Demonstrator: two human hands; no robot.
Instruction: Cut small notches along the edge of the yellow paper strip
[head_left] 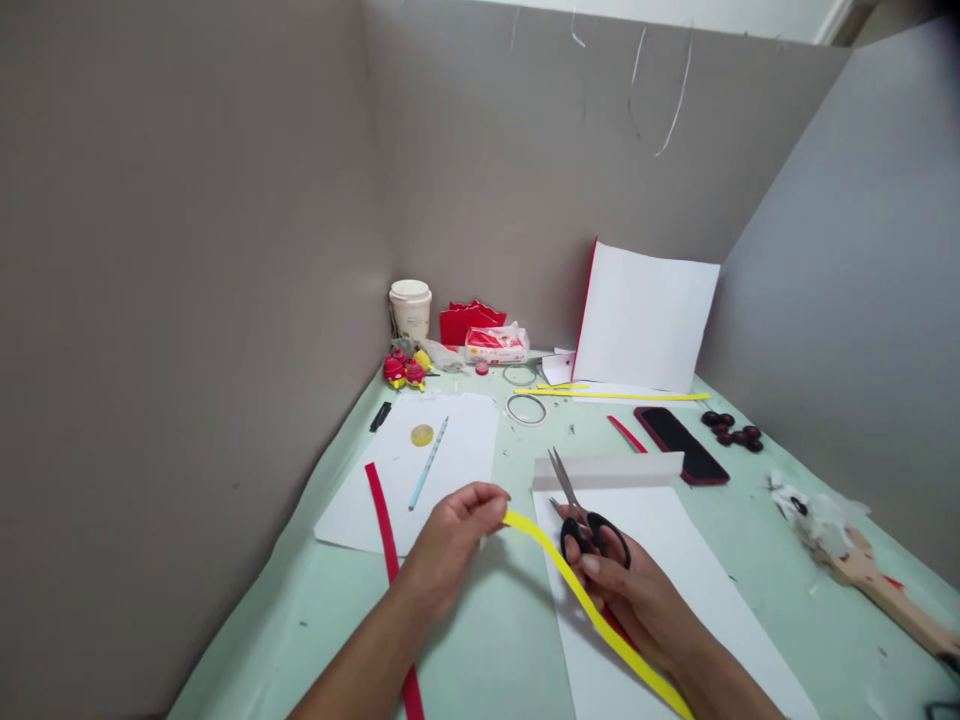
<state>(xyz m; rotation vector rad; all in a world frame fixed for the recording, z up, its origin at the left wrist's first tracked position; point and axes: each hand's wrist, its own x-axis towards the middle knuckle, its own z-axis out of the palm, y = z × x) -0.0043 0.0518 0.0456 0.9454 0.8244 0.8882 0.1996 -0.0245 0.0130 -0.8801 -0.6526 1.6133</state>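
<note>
A long yellow paper strip (pixel 592 610) is pinched at its end by the closed fingers of the left hand (pixel 450 545), just above the pale green bench (pixel 487 650). Black-handled scissors (pixel 581 515) are gripped by the right hand (pixel 637 600), blades shut. The slack strip could likely twist, giving a crooked cut. Beyond, a red paper strip (pixel 386 540) is seen lying across white paper (pixel 465 450).

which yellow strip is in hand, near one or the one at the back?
The near yellow strip: the left hand pinches its end and it curves over the right hand, which rests on the scissors. The far yellow strip lies flat, untouched, by the propped white sheet.
</note>
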